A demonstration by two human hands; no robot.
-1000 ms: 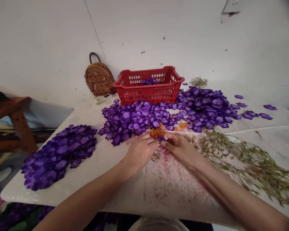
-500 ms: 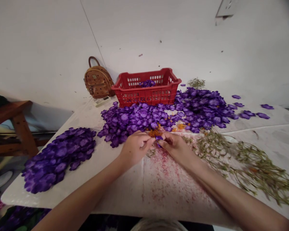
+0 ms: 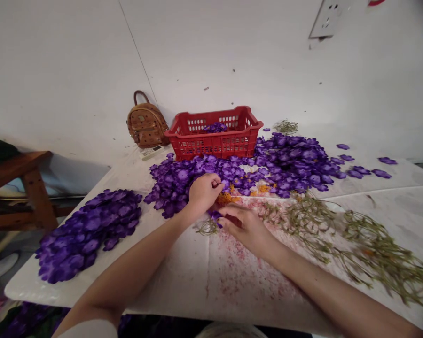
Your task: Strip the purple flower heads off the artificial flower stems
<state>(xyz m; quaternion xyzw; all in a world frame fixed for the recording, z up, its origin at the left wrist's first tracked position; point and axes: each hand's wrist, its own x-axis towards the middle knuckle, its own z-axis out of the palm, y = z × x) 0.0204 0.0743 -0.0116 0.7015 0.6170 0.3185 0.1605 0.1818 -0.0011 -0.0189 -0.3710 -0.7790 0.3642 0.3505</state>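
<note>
My right hand [image 3: 246, 227] pinches a purple artificial flower [image 3: 215, 218] between thumb and fingertips, low over the table. My left hand [image 3: 203, 192] is raised just beyond it, back of the hand toward me, fingers curled together. Whatever it may hold is hidden. Beside its fingertips lie small orange flower centres [image 3: 227, 197]. A wide heap of purple flowers [image 3: 178, 180] spreads behind both hands. Below them, a small clump of green stems [image 3: 207, 228] rests on the white tablecloth [image 3: 183, 267].
A red plastic crate [image 3: 213, 144] holding some purple flowers stands against the wall. Left of it are a brown mini backpack [image 3: 147, 126] and a remote control [image 3: 152, 152]. Another flower pile [image 3: 91, 230] lies at left. Tangled green stems [image 3: 377, 244] cover the right side.
My hands have come apart. The left has moved up and slightly left; the right has shifted left and down with the purple flower. The view has tilted slightly upward.
</note>
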